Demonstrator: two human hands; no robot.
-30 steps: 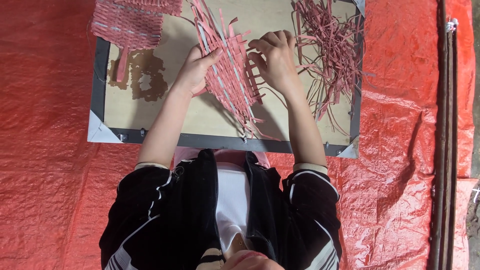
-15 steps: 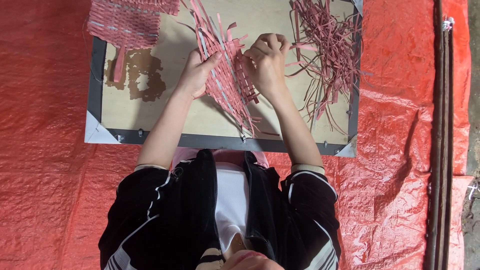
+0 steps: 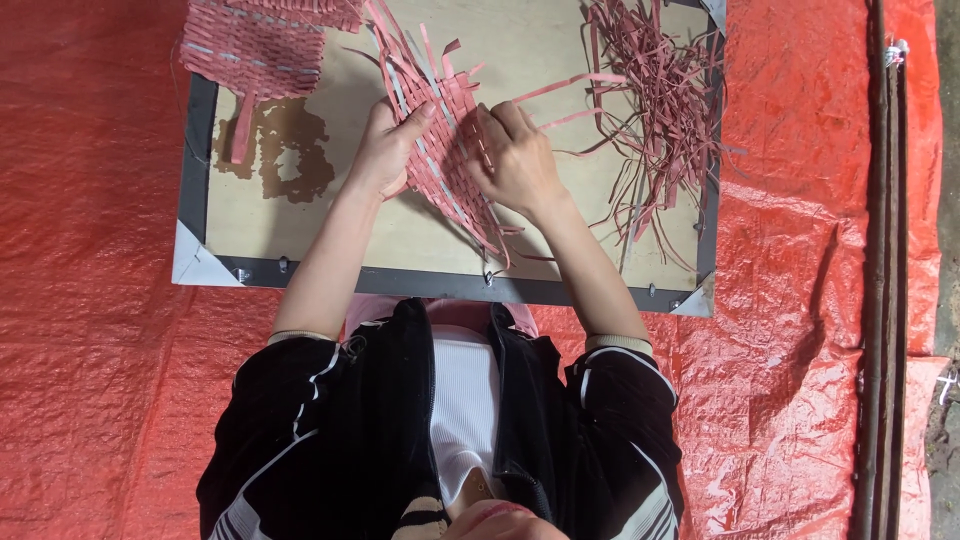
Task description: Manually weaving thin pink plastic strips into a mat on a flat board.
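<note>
Scene: a person in a black jacket with white stripes bends over a wooden board (image 3: 560, 240) with a dark frame, laid on a red tarpaulin (image 3: 90, 300).
Work in hand: a narrow woven panel (image 3: 440, 150) of pink strips lies slantwise across the middle of the board, loose strip ends fanning out at its top and bottom.
Left hand (image 3: 385, 150): rests on the panel's left edge, fingers curled and thumb stretched across the weave, pressing it down on the board.
Right hand (image 3: 515, 160): closed over the panel's right edge, fingers bent inward pinching the weave; which strip it grips cannot be told.
Loose strip (image 3: 575, 85): one pink strip runs from just beside the right hand toward the upper right.
Strip pile (image 3: 660, 110): a tangle of uncut pink strips heaps on the board's right side, near the right hand but apart from it.
Finished piece (image 3: 260, 45): a wider woven pink mat sits at the board's upper left corner, well apart from both hands.
Board surface: a dark brown stain (image 3: 285, 150) marks the wood left of the left hand.
</note>
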